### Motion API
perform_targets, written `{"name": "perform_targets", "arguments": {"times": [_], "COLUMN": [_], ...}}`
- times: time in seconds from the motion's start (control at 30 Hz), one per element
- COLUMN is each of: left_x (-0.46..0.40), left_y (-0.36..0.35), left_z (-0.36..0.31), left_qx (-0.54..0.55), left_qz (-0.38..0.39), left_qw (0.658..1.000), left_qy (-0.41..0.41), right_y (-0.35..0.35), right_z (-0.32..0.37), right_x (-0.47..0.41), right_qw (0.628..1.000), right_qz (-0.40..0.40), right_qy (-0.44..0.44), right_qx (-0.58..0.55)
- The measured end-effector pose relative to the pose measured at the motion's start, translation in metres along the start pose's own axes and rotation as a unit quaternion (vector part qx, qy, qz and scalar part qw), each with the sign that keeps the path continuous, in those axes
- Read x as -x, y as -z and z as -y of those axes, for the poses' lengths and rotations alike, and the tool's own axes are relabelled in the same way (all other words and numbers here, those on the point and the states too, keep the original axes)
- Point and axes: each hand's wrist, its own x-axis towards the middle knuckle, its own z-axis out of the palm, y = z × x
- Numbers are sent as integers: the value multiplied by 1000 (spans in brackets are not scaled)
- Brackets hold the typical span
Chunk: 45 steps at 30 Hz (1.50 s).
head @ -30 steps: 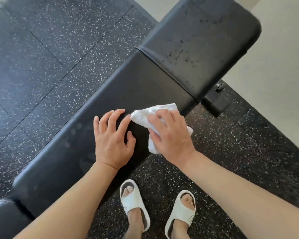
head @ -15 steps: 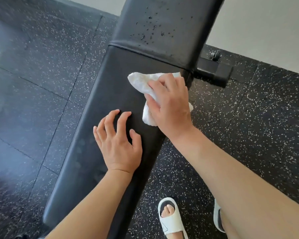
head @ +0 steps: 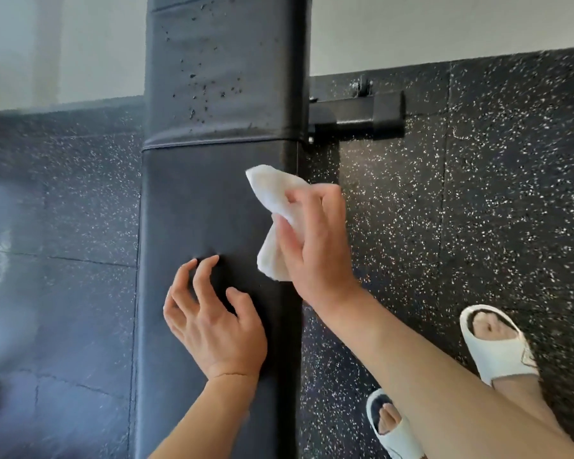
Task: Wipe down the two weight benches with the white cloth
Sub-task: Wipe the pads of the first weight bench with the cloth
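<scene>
Here, right hand [head: 315, 240] grips white cloth [head: 275, 207], seemingly touching bench [head: 193, 200].

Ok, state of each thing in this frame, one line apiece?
White cloth: bunched, gripped by right hand.
Right hand: holding the cloth at the bench's right edge.
Left hand: fingertips pressing the long pad.
Weight bench: far pad speckled with droplets.
Slides: worn.

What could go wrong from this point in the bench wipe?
The droplets on the far pad may be missed, since the white cloth is over the near pad. The right hand holds the cloth bunched, so little fabric would touch. The left hand presses fingertips in, possibly leaving prints.
</scene>
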Motion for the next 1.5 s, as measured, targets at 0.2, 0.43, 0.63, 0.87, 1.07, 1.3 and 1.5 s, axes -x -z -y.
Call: {"name": "perform_targets", "arguments": {"times": [0.2,0.43,0.63,0.87,1.07,1.3,1.5], "left_x": [0,0,-1,0,-2,-4,8], "left_y": [-1,-1,0,0,1,2,16], "left_z": [-1,-3,-7,-9,-6,0,21], "left_qx": [-3,-3,-14,-21,-2,31,57], "left_qz": [2,0,3,13,20,19,91], "left_qw": [1000,1000,1000,1000,1000,999,992], "left_qy": [2,4,12,5,-4,1,-70], "right_y": [-16,-6,-8,-8,-4,-5,-2], "right_z": [1,2,-2,-8,-7,5,16], "right_x": [-58,80,96,-39,-25,124,202], "right_qw": [992,988,988,992,990,989,984], "right_qz": [-88,-8,24,-27,-15,11,28], "right_qy": [-68,-82,-84,-74,-79,-88,-121], "right_qx": [-62,-129,-126,-101,-118,-120,-128]}}
